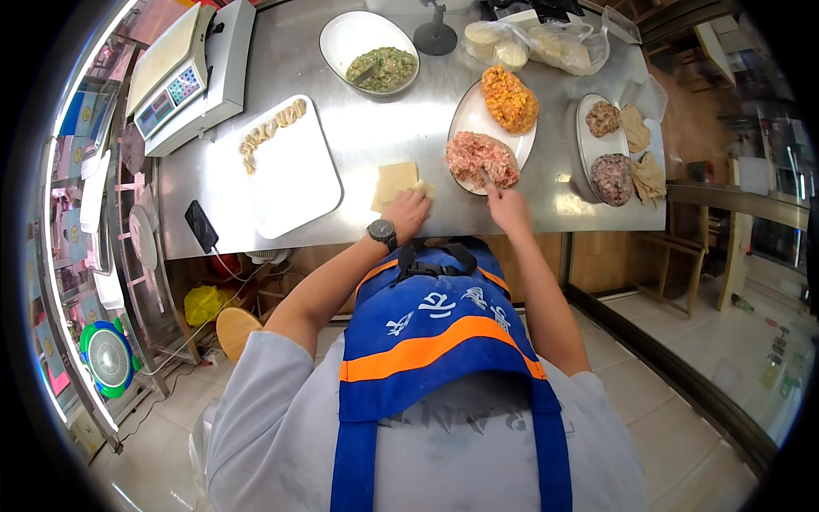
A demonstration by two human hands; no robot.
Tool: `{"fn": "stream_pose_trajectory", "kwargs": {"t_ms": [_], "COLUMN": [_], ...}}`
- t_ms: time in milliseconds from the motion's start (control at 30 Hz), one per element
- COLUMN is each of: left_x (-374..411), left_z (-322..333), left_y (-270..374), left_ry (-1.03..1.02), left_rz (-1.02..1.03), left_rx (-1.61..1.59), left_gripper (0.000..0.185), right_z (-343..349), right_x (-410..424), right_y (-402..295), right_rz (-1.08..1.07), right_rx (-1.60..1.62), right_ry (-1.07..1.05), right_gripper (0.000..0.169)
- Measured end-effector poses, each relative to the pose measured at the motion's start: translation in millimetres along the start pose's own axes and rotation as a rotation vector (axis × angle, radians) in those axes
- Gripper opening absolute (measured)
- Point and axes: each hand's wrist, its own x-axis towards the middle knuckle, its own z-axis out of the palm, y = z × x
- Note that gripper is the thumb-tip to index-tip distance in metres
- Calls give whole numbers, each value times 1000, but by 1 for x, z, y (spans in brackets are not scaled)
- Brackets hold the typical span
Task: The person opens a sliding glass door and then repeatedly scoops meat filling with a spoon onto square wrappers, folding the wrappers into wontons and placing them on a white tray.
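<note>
My left hand (409, 212), with a watch at the wrist, rests at a stack of square dough wrappers (393, 182) near the table's front edge; a pale wrapper piece shows by its fingertips, and its grip is partly hidden. My right hand (507, 208) holds a thin metal spatula (485, 174), its tip in pink minced meat (470, 152). That meat shares a white oval plate (524, 148) with an orange-yellow filling (510, 99). Folded dumplings (274, 128) line two edges of a white tray (294, 185) on the left. A green filling (389, 69) lies in a white oval dish (339, 35) behind.
On the steel table (397, 121) stand a digital scale (169, 83), a phone (201, 225) with a cable, a black stand base (435, 38) and bagged wrappers (563, 48). At right, a plate (592, 144) holds two meat fillings beside beige cloths (649, 176).
</note>
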Motion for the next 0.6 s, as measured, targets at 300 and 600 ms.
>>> {"fn": "stream_pose_trajectory", "kwargs": {"t_ms": [300,600], "left_x": [5,26], "left_z": [5,-46], "left_y": [-12,-13], "left_ry": [140,235], "left_rz": [-168,-799], "left_rx": [-378,-2312], "left_gripper": [11,27], "right_z": [-11,-3], "right_x": [3,11], "right_y": [-16,-7], "right_rz": [33,119], "right_rx": [-129,-78], "right_ry": [-73,-198], "right_gripper": [56,56]}}
